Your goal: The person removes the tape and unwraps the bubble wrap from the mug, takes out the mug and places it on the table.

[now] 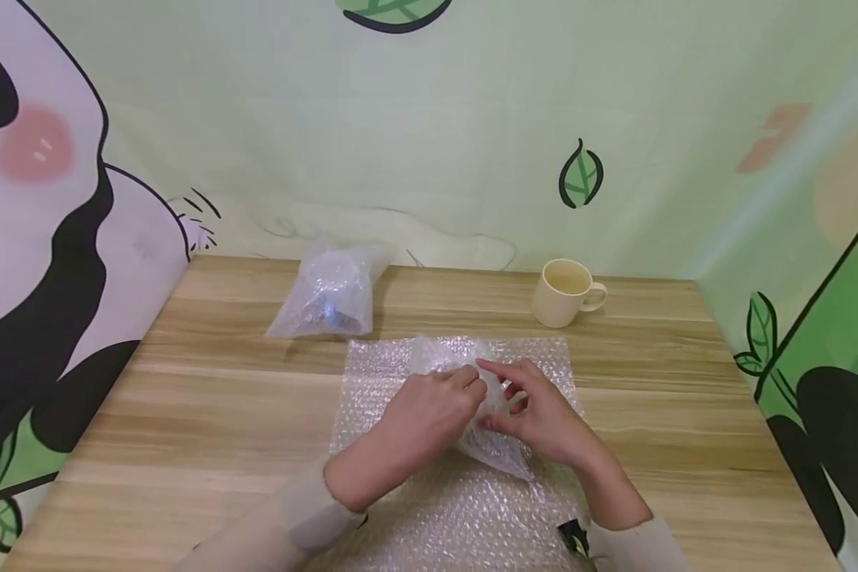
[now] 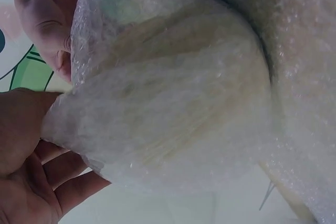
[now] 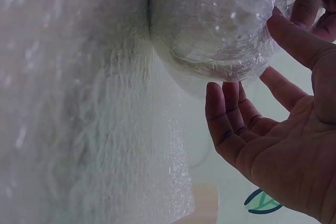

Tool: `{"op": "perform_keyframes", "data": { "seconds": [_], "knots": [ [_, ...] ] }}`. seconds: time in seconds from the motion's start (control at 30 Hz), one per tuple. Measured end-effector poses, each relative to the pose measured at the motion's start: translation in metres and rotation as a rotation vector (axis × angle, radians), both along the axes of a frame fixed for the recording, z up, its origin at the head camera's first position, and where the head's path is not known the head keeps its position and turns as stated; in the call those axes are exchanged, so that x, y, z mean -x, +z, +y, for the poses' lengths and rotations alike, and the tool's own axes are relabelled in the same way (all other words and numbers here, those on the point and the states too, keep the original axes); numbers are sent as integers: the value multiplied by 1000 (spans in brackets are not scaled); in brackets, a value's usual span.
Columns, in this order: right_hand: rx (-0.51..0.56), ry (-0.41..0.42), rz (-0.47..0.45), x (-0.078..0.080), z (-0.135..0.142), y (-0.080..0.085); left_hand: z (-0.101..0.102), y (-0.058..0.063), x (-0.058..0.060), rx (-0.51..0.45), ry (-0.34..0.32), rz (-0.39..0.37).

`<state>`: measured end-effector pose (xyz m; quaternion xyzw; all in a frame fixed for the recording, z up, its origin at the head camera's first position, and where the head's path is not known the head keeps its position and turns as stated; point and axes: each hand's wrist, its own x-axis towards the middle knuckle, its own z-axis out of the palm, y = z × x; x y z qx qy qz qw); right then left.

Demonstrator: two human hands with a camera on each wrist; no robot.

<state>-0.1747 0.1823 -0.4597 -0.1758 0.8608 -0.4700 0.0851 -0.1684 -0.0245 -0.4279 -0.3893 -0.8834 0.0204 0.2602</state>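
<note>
A bubble-wrapped bundle (image 1: 496, 453) lies on a spread sheet of bubble wrap (image 1: 457, 516) in the head view. Through its layers a rounded, beige-tinted form shows in the left wrist view, its kind hidden by the wrap (image 2: 173, 93). My left hand (image 1: 436, 405) pinches a gathered edge of this wrap between thumb and fingers. On the right side of the bundle, my right hand (image 1: 536, 409) touches the film with its thumb and index finger spread apart. Its other fingers bend loosely beside the bundle (image 3: 220, 19) in the right wrist view.
Behind, to the left, stands another bubble-wrapped package (image 1: 332, 290) with a blue patch inside. A cream mug (image 1: 561, 294), handle to the right, stands at the back right. The wooden table (image 1: 222, 413) meets a printed green backdrop (image 1: 429, 143).
</note>
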Motion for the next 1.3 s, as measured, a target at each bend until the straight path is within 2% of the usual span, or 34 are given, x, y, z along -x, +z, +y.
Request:
{"op": "perform_keyframes", "data": {
  "seconds": [0.23,0.53,0.8,1.0,1.3],
  "knots": [
    [-26,1,46,1,2,-2,12,4,-3,23,92,-32],
    [-25,4,56,1,1,-6,17,2,-6,24,138,-42],
    [-13,9,43,1,3,-8,27,1,-7,25,104,-105],
    [39,72,14,2,10,-11,28,4,-6,44,88,-123],
    [74,115,13,6,17,-13,26,13,3,135,26,-146]
  ]
}}
